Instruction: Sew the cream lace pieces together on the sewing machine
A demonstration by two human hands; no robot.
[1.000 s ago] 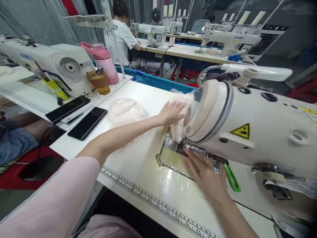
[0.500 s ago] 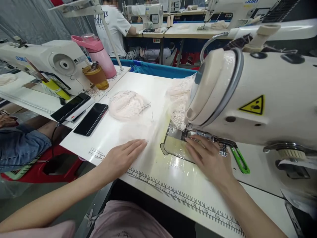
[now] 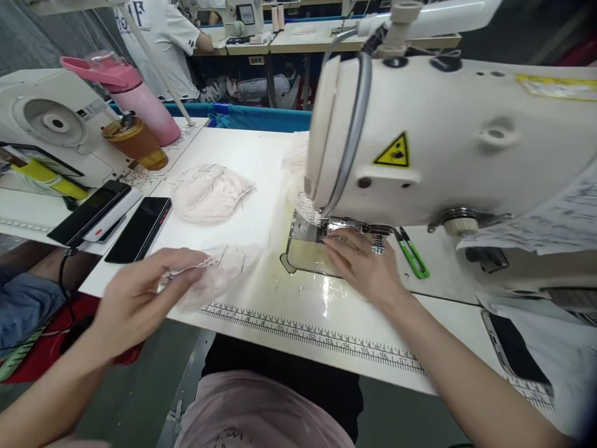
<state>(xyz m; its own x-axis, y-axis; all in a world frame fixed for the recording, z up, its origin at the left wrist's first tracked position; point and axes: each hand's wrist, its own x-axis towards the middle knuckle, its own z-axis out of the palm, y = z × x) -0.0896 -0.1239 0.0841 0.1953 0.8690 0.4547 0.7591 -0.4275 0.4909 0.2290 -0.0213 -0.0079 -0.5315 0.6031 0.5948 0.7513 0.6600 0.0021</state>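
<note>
My left hand [image 3: 149, 292] is closed, pinching the edge of a sheer pale pink fabric piece [image 3: 228, 267] with dark thread on it, near the table's front edge. My right hand [image 3: 368, 264] reaches under the sewing machine head [image 3: 396, 143], its fingertips drawn together beside the presser foot [image 3: 326, 227]. Whatever those fingers hold, if anything, is too small to make out. Behind the foot, gathered pale fabric [image 3: 305, 205] lies partly hidden by the machine. Another pale pink fabric piece [image 3: 209, 193] rests in a loose heap farther back on the white table [image 3: 252, 149].
Left of the heap lies a black phone [image 3: 138, 229], with a pink bottle [image 3: 144, 106] and an amber cup [image 3: 135, 143] behind. Green thread snips [image 3: 413, 252] lie right of the presser foot. Another phone [image 3: 513, 348] is at the right. A person in white [image 3: 158, 46] sits beyond.
My left hand has lifted from lying flat and moved left, now gripping the sheer fabric. My right hand stays at the presser foot with fingers more bent. The view has shifted right.
</note>
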